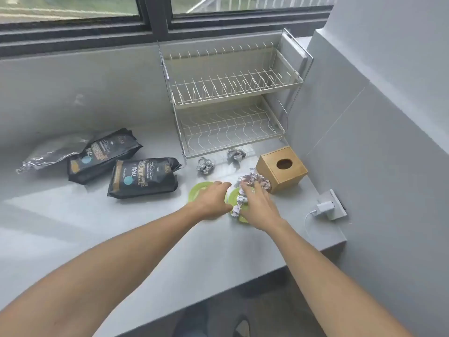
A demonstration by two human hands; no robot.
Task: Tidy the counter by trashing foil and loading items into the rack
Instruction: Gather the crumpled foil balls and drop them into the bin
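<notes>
Two green plates [198, 188]; right hand [258, 207] grips crumpled foil [255, 182].

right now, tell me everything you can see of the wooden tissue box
The wooden tissue box is a light bamboo-coloured cube with an oval hole in its top; no tissue shows. It sits upright on the grey counter, angled, close to the right wall. Crumpled foil lies against its lower left side.
</notes>
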